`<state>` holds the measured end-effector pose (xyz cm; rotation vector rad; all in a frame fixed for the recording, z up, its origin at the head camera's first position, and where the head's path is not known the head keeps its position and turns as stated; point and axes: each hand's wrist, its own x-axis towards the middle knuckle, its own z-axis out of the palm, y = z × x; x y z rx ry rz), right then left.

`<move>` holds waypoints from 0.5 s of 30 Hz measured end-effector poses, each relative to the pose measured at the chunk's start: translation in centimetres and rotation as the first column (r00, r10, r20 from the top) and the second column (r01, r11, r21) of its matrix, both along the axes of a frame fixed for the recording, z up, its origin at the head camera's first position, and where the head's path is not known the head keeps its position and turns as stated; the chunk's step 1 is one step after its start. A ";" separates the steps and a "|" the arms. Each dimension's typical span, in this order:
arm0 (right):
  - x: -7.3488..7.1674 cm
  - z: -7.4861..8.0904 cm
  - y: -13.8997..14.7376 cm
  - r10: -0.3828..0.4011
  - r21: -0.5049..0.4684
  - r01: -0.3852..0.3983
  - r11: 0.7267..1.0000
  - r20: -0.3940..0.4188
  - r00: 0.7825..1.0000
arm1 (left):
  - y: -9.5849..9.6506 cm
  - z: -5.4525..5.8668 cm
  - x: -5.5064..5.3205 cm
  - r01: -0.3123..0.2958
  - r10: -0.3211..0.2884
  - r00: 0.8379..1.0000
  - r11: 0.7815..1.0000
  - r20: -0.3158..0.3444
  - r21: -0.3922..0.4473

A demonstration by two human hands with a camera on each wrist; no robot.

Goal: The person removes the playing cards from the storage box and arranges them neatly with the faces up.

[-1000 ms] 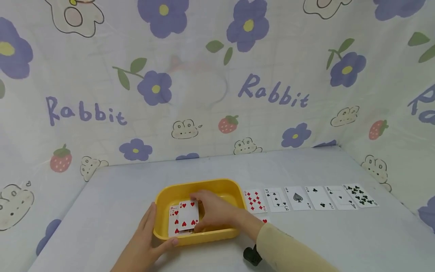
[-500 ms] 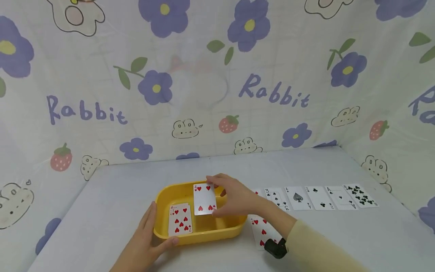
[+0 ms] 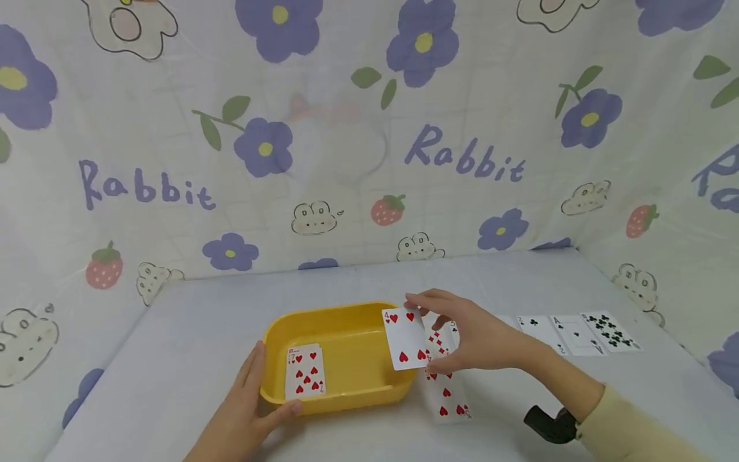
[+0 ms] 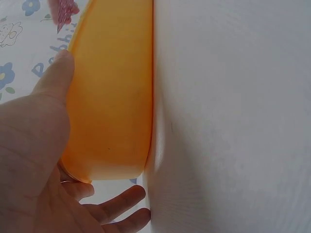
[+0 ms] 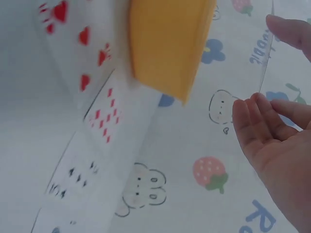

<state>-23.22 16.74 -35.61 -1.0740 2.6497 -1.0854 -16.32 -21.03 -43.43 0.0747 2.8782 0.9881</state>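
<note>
My right hand (image 3: 479, 337) pinches a four of hearts playing card (image 3: 407, 340) by its right edge, above the right end of a yellow plastic tray (image 3: 352, 403). In the right wrist view that card shows edge-on between thumb and fingertips. My left hand (image 3: 239, 410) holds the tray's near left corner, thumb on the front rim and fingers along the left end. Inside the tray, at its left, lies a small stack of cards topped by a seven of hearts (image 3: 306, 375). A five of hearts (image 3: 449, 401) lies on the table right of the tray, partly covered by the right hand.
A row of cards runs rightward from the tray: a nine of diamonds (image 3: 437, 344), a two of clubs (image 3: 539, 333), an ace (image 3: 579, 335) and a clubs card (image 3: 612, 332) among them. My right arm hides part of it. A patterned curtain (image 3: 346, 160) hangs behind the table.
The right hand has lifted the four of hearts off the stack and carried it rightward over the tray, uncovering the seven of hearts. The left hand stays on the tray.
</note>
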 end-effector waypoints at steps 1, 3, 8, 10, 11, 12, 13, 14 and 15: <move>0.1 -0.1 0.5 0.004 -0.004 -0.004 1.000 0.008 1.000 | -0.1 0.0 0.0 0.003 -0.003 1.000 1.000 -0.008 -0.001; 0.2 -0.4 1.4 0.012 -0.002 -0.012 1.000 0.019 1.000 | -0.2 0.0 0.0 0.006 -0.006 1.000 1.000 -0.020 -0.004; 0.4 -0.7 3.7 0.003 0.056 -0.003 0.998 0.000 1.000 | -0.2 0.1 0.0 0.011 -0.011 1.000 1.000 -0.018 -0.012; 0.5 -0.5 4.8 -0.019 0.081 0.020 0.997 -0.015 1.000 | -0.2 0.1 -0.1 0.014 -0.014 1.000 1.000 -0.016 -0.012; 0.5 -0.5 5.3 -0.030 0.091 0.032 0.995 -0.021 0.999 | -0.1 0.2 -0.1 0.015 -0.015 1.000 1.000 -0.014 -0.011; 0.6 -0.4 5.9 -0.037 0.095 0.039 0.995 -0.022 0.999 | -0.1 0.2 -0.1 0.014 -0.014 1.000 1.000 -0.008 -0.010; 0.5 -0.5 6.5 -0.043 0.100 0.045 0.994 -0.023 0.999 | 0.0 0.2 -0.1 0.014 -0.014 1.000 1.000 -0.005 -0.008; 0.5 -0.6 7.1 -0.049 0.108 0.051 0.993 -0.020 0.999 | 0.0 0.2 -0.1 0.017 -0.017 1.000 1.000 -0.005 -0.006; 0.5 -0.8 7.8 -0.051 0.119 0.053 0.992 -0.018 0.999 | 0.0 0.2 -0.1 0.017 -0.017 1.000 1.000 -0.002 -0.006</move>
